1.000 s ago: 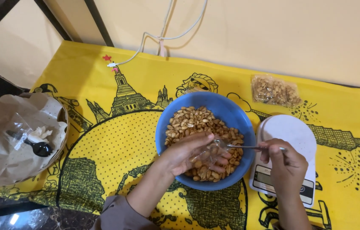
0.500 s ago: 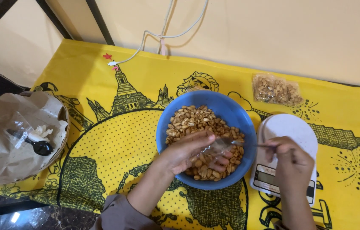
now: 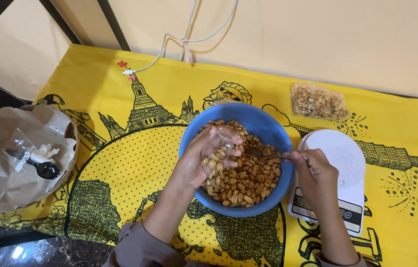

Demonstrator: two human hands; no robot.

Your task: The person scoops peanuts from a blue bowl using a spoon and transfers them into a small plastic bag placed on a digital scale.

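Over one blue bowl (image 3: 263,123), two hands (image 3: 199,163) (image 3: 317,170), one spoon (image 3: 263,154).

Left hand (image 3: 204,160) with clear bag (image 3: 225,136), right hand (image 3: 315,170) with spoon (image 3: 263,154), over blue bowl (image 3: 258,121).

Bowl (image 3: 263,129) of nuts (image 3: 243,178) mid-bench; scale (image 3: 335,168) just right; packed bag (image 3: 317,102) behind scale; paper-lined basket (image 3: 68,148) far left.

Hidden and cut off, seen from above

Left hand (image 3: 204,160) covers part of the nuts in the round blue plastic bowl (image 3: 263,123); right hand (image 3: 315,170) hides the white kitchen scale's (image 3: 337,153) near corner; spoon's bowl indistinct.
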